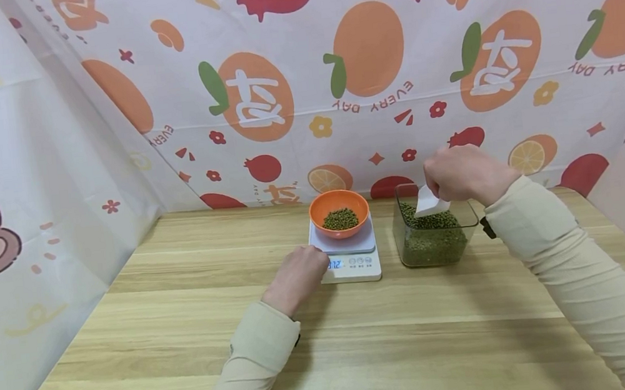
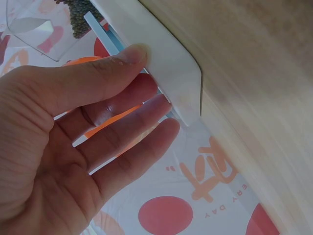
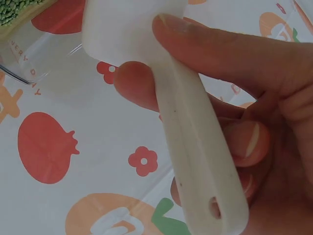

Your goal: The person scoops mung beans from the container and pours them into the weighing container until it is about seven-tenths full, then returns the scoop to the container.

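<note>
My right hand [image 1: 460, 171] grips the handle of a white plastic scoop [image 1: 430, 202], thumb and fingers around it in the right wrist view. The scoop is tilted into a clear rectangular container [image 1: 476, 222] of green mung beans [image 1: 433, 243]. My left hand [image 1: 300, 273] is at the left side of a white kitchen scale [image 1: 354, 272]; in the left wrist view its thumb and fingertips touch the scale's edge [image 2: 168, 63], fingers loosely extended. An orange bowl [image 1: 318, 208] sits on the scale's platform with mung beans [image 1: 340, 219] in its bottom. Part of the lit display shows beside the left hand.
The wooden table [image 1: 190, 332] extends in front of the scale and to both sides. A fruit-printed cloth [image 1: 307, 139] hangs right behind the scale and container, and another white cloth [image 1: 53, 201] hangs on the left. The container stands just right of the scale.
</note>
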Tool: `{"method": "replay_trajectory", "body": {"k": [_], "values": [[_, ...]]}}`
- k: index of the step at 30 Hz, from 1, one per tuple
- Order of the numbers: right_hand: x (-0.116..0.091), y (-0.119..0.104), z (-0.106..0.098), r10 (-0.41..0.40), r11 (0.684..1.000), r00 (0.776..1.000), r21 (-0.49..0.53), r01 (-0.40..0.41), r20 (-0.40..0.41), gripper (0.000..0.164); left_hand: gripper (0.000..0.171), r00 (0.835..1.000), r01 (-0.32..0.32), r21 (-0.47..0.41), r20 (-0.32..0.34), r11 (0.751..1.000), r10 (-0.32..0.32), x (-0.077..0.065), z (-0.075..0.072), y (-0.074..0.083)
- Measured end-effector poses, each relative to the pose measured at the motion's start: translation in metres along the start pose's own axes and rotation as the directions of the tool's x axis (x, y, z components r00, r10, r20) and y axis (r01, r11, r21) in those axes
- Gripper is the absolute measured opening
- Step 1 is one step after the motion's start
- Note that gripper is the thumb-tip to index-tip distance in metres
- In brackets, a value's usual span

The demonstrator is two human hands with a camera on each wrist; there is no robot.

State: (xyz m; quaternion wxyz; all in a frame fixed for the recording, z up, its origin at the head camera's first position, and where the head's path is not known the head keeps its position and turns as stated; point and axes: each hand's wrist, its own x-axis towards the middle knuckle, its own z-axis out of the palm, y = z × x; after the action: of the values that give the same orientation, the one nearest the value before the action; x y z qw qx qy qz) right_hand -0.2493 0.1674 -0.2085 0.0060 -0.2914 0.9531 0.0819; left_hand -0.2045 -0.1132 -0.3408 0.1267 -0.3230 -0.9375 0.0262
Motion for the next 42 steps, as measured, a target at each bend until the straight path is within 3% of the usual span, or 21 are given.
{"method": "replay_trajectory", "body": {"k": [8, 15, 28, 42], "values": [[0.0, 0.0, 0.006, 0.008, 1.0, 0.996, 0.012, -0.009, 0.084, 0.027, 0.009, 1.0, 0.0, -0.003, 0.005, 1.0, 0.0, -0.001, 0.0, 0.001], [0.0, -0.001, 0.01, 0.006, 1.0, 0.997, -0.025, -0.004, 0.082, 0.023, 0.008, 1.0, 0.002, -0.015, -0.001, 1.0, -0.002, -0.002, 0.001, 0.001], [0.0, 0.0, 0.016, -0.012, 1.0, 0.995, 0.022, 0.01, 0.101, 0.028, 0.008, 1.0, -0.009, 0.005, -0.021, 1.0, 0.009, -0.002, 0.002, 0.001], [0.004, 0.0, 0.02, 0.015, 1.0, 0.987, -0.007, -0.014, 0.158, 0.027, 0.008, 1.0, -0.007, -0.001, -0.011, 1.0, 0.007, -0.001, 0.001, 0.0]]}}
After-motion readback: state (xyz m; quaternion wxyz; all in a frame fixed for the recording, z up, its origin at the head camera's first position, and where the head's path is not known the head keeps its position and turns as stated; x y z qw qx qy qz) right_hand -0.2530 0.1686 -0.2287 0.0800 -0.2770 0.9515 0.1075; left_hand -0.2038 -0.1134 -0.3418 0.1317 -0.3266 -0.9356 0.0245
